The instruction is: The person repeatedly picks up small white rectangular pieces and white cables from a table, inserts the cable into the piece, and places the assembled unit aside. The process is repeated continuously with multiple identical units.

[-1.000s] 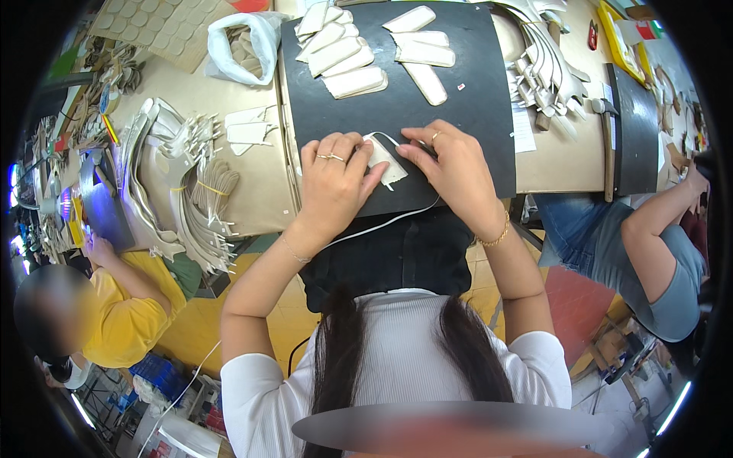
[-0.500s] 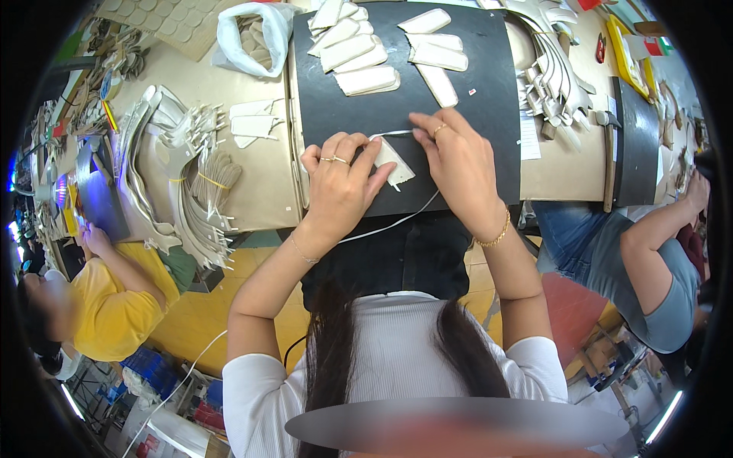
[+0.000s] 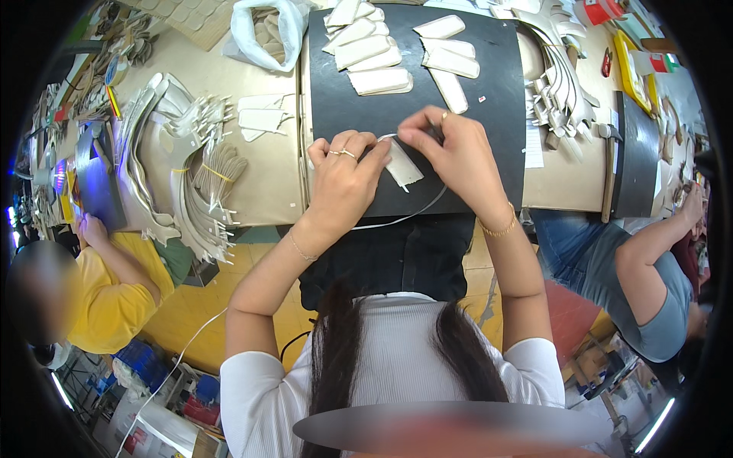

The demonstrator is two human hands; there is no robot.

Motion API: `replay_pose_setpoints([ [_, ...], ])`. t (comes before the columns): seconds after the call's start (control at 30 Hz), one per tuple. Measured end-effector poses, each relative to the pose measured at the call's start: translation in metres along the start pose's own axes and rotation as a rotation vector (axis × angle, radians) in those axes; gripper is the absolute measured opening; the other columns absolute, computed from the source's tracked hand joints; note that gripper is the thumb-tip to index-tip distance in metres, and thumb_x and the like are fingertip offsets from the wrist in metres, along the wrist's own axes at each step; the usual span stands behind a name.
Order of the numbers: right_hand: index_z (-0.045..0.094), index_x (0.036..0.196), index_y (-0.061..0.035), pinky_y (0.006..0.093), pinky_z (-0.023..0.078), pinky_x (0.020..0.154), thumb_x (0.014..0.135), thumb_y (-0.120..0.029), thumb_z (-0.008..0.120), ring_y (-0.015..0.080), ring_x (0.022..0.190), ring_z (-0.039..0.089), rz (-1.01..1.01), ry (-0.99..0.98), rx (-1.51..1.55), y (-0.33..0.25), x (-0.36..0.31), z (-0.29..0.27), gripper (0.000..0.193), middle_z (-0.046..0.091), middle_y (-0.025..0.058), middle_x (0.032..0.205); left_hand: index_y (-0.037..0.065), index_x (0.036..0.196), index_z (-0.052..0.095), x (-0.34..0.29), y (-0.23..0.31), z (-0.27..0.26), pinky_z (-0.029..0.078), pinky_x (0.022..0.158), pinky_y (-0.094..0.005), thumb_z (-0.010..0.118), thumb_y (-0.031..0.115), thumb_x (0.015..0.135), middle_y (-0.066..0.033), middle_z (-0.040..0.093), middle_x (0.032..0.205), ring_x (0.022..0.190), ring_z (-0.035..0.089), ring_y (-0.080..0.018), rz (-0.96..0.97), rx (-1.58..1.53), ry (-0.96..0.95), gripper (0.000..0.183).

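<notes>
On the black mat (image 3: pixel 359 122), my left hand (image 3: pixel 343 174) holds a small flat off-white piece (image 3: pixel 402 166), its thumb and fingertips at the upper left end. A thin white cord (image 3: pixel 389 226) runs along the top end of this piece and loops round below it at the mat's near edge. My right hand (image 3: pixel 458 153) is closed in a pinch on the cord, close to my left fingertips. Its fingertips partly hide the cord. A short white stub sticks out at the piece's lower end.
Several similar off-white pieces (image 3: pixel 450 57) lie at the mat's far side. Bundles of long curved strips (image 3: pixel 187 198) lie to the left, beside a plastic bag (image 3: pixel 243 38) of flat pieces. More strips (image 3: pixel 557 91) and a hammer (image 3: pixel 608 153) are at the right. Other people sit on both sides.
My right hand has moved left, bringing its fingertips close to my left fingers. The cord between the hands is shorter. My left hand stays on the piece, and the whole view has shifted slightly.
</notes>
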State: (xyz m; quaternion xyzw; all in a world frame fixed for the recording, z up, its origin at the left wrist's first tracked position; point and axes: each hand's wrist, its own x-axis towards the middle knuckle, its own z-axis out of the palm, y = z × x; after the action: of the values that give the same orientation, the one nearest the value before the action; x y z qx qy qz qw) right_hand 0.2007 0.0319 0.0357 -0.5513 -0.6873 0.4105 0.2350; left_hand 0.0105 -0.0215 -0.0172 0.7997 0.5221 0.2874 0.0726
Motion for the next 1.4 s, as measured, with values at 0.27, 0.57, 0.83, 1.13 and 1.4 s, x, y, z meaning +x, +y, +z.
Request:
replay_pose_setpoints([
  [0.27, 0.072, 0.122, -0.0081, 0.0404, 0.055, 0.065, 0.089, -0.005, 0.071, 0.0298, 0.072, 0.066, -0.18, 0.052, -0.434, 0.012, -0.043, 0.022, 0.033, 0.059, 0.0106, 0.085, 0.013, 0.109, 0.076, 0.004, -0.001, -0.004, 0.034, 0.086, -0.04, 0.08, 0.016, 0.085, 0.0, 0.065, 0.101, 0.098, 0.061, -0.0197, -0.04, -0.033, -0.041, 0.024],
  [0.57, 0.073, 0.119, -0.0002, 0.0399, 0.055, 0.065, 0.094, -0.023, 0.073, 0.032, 0.073, 0.07, -0.082, 0.109, -0.127, 0.016, -0.031, 0.025, 0.034, 0.067, 0.0141, 0.089, 0.014, 0.107, 0.077, 0.008, -0.005, -0.008, 0.035, 0.09, -0.0396, 0.082, 0.02, 0.082, 0.0006, 0.064, 0.102, 0.101, 0.058, -0.0204, -0.078, -0.056, -0.088, 0.026],
  [0.83, 0.077, 0.102, 0.0005, 0.0351, 0.055, 0.07, 0.092, -0.02, 0.075, 0.0297, 0.077, 0.074, 0.151, 0.031, 0.094, 0.006, 0.006, 0.013, 0.024, 0.075, 0.0179, 0.09, 0.014, 0.106, 0.078, 0.007, -0.005, -0.008, 0.036, 0.089, -0.0393, 0.084, 0.021, 0.08, 0.0, 0.063, 0.102, 0.1, 0.057, -0.0213, -0.085, -0.078, -0.067, 0.026],
  [1.13, 0.076, 0.112, -0.0082, 0.0393, 0.055, 0.062, 0.087, -0.003, 0.069, 0.0295, 0.068, 0.067, -0.239, 0.112, -0.326, 0.015, -0.029, 0.024, 0.026, 0.061, 0.008, 0.088, 0.015, 0.103, 0.08, 0.007, -0.008, -0.007, 0.036, 0.089, -0.0387, 0.085, 0.023, 0.079, 0.0006, 0.063, 0.103, 0.103, 0.056, -0.0221, -0.112, -0.104, -0.046, 0.026],
  [1.4, 0.073, 0.123, -0.0096, 0.0366, 0.055, 0.06, 0.072, 0.006, 0.074, 0.0232, 0.068, 0.065, -0.29, 0.124, -0.502, 0.025, -0.05, 0.036, 0.053, 0.057, 0.0058, 0.088, 0.016, 0.101, 0.08, 0.011, -0.01, -0.01, 0.036, 0.091, -0.0399, 0.085, 0.025, 0.078, 0.0002, 0.062, 0.109, 0.111, 0.054, -0.0234, -0.14, -0.11, -0.094, 0.025],
])
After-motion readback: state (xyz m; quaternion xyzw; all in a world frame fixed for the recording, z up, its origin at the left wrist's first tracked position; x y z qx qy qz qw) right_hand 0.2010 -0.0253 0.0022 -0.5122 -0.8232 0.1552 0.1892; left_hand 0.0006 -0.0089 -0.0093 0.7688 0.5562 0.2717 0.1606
